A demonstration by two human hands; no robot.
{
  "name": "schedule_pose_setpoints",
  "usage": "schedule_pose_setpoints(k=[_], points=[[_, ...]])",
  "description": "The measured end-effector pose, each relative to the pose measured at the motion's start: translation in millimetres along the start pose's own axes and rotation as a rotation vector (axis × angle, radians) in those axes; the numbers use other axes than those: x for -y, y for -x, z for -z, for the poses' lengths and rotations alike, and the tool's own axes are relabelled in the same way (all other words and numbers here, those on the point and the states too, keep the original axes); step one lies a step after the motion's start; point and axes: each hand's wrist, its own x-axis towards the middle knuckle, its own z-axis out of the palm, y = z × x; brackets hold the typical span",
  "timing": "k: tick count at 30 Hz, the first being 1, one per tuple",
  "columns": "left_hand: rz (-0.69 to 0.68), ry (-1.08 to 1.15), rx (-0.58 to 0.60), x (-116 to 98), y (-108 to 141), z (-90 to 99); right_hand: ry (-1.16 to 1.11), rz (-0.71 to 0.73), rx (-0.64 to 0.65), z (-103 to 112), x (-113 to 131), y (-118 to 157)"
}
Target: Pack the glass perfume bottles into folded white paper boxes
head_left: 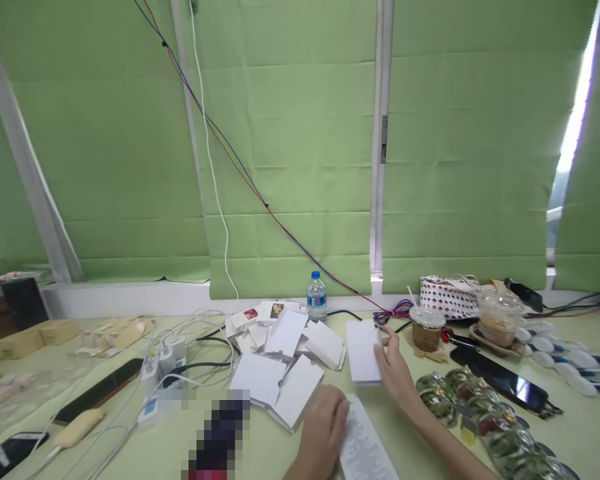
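Observation:
My right hand (394,365) holds a flat white box (363,352) by its right edge, fingers closed on it, above the pale green table. Lower down, my left hand (324,420) is curled at the left edge of a white sheet or box with grey print (364,443); its fingertips are hidden, so what they hold cannot be made out. Just beyond my left hand lies a loose pile of white boxes (286,331), some with small pictures on them.
A water bottle (317,297) stands behind the pile. To the right are a lidded drink cup (427,328), shiny green packets (485,403) and a black phone (500,379). Cables and a power strip (164,367) lie left, near a dark phone (100,390).

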Motion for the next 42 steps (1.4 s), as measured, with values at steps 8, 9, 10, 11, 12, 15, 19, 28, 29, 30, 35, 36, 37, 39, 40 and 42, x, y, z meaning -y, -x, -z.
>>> schedule_pose_setpoints(k=[8,9,10,11,12,15,19,28,29,30,35,36,37,39,40,42], points=[[0.286,0.252,-0.145,-15,-7,6.0,0.136,0.265,-0.077,18,3,51],[0.291,0.245,-0.150,-15,-7,7.1,0.140,0.301,-0.032,21,9,53],[0.293,0.230,-0.147,-15,-7,8.5,0.140,0.323,0.027,24,14,55],[0.293,0.209,-0.136,-15,-7,10.3,0.143,0.332,0.089,26,19,58],[0.290,0.181,-0.118,-14,-8,12.2,0.151,0.334,0.145,28,23,61],[0.270,0.052,-0.037,-9,-9,16.9,0.231,0.383,0.245,28,30,70],[0.290,-0.108,0.055,-4,-9,16.3,0.433,0.535,0.284,23,28,72],[0.531,0.361,0.001,-2,-8,10.2,0.354,0.413,0.331,33,29,65],[0.556,0.419,-0.028,1,-9,11.1,0.272,0.373,0.386,33,31,66],[0.578,0.461,-0.058,3,-11,12.3,0.182,0.331,0.445,34,32,69],[0.761,0.646,-0.185,16,-15,19.7,-0.315,0.256,0.613,32,29,75],[0.803,0.695,-0.206,18,-15,21.0,-0.419,0.272,0.625,31,28,75],[0.840,0.744,-0.226,19,-16,22.1,-0.511,0.290,0.627,30,26,74],[0.898,0.841,-0.256,20,-16,23.3,-0.659,0.299,0.601,28,24,72],[0.921,0.887,-0.265,20,-17,23.4,-0.716,0.287,0.585,28,24,71],[0.952,0.970,-0.269,20,-18,22.7,-0.800,0.261,0.561,27,24,69]])
